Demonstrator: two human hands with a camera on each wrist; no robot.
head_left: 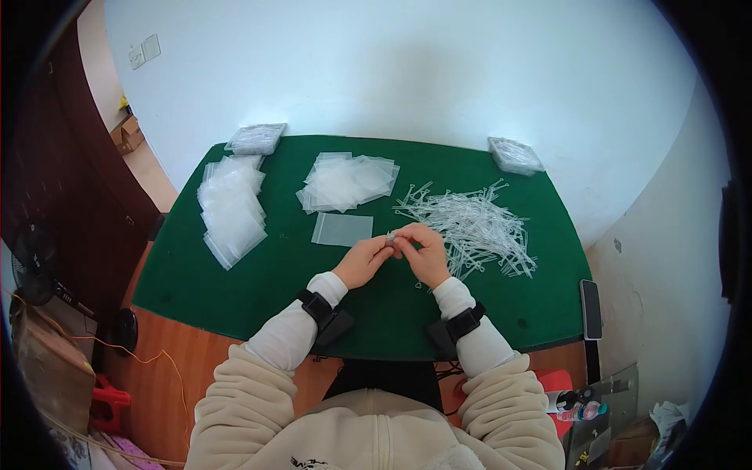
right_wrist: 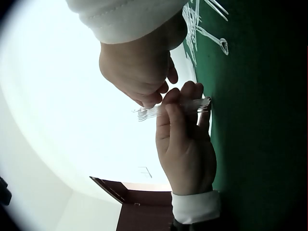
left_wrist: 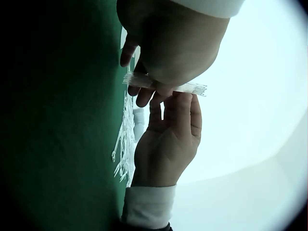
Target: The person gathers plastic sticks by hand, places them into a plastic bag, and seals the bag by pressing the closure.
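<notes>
My left hand (head_left: 362, 265) grips a small bundle of thin clear plastic sticks (right_wrist: 150, 112), thumb on one side and fingers on the other, as the right wrist view shows. At one end of the bundle, the fingertips of my right hand (head_left: 427, 257) pinch the sticks. Both hands meet over the middle of the green table (head_left: 290, 286). Just beyond them lies a single flat clear zip bag (head_left: 343, 229). On the right spreads a loose pile of clear plastic sticks (head_left: 474, 227), some with a small loop at one end (right_wrist: 224, 45).
A heap of zip bags (head_left: 348, 184) lies behind the single bag, and a fanned row of them (head_left: 233, 207) at left. Filled bags stand at the back left (head_left: 257, 139) and back right (head_left: 515, 156) corners. A phone (head_left: 591, 310) sits at the right edge.
</notes>
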